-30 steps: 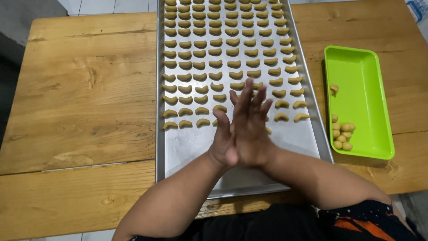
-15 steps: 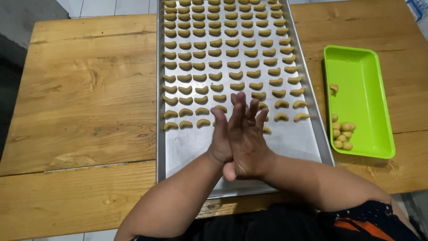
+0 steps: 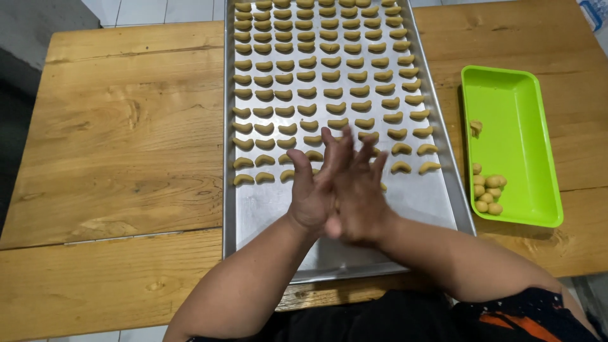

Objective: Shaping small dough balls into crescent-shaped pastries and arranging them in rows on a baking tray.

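Note:
My left hand (image 3: 309, 190) and my right hand (image 3: 362, 197) are pressed palm to palm above the near part of a long metal baking tray (image 3: 266, 215). The fingers are stretched out and point away from me. Whatever lies between the palms is hidden. Just beyond the fingertips is the nearest row of small crescent-shaped dough pieces (image 3: 316, 76), which fill the tray in neat rows up to its far end.
A bright green rectangular tray (image 3: 516, 120) stands to the right of the metal tray. It holds several small dough balls (image 3: 489, 193) at its near left and one lone piece (image 3: 475, 127). Everything rests on a wooden plank table (image 3: 126, 139).
The two palms have slid against each other: the right hand has drawn back towards me and the left hand's fingers now reach further forward. The trays have not moved.

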